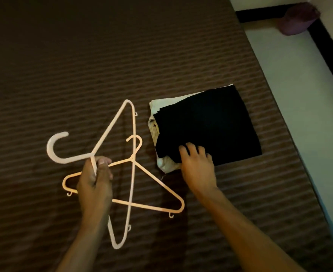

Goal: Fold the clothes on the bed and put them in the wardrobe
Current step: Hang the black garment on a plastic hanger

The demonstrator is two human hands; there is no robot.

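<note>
Here left hand [95, 181] grips smooth white hanger [112, 124] over ribbed bedspread [83, 65].

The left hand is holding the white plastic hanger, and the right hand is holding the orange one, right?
Not quite. The head view shows the right hand resting on the folded black garment, not holding the orange plastic hanger. The left hand does hold the white plastic hanger.

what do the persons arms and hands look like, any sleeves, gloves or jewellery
Both forearms are bare as far as the view shows, with no sleeves in sight. The left hand and right hand wear no gloves, and no rings, watch or bracelet show on the fingers or wrists. The light is dim, so small details could be missed.
</note>
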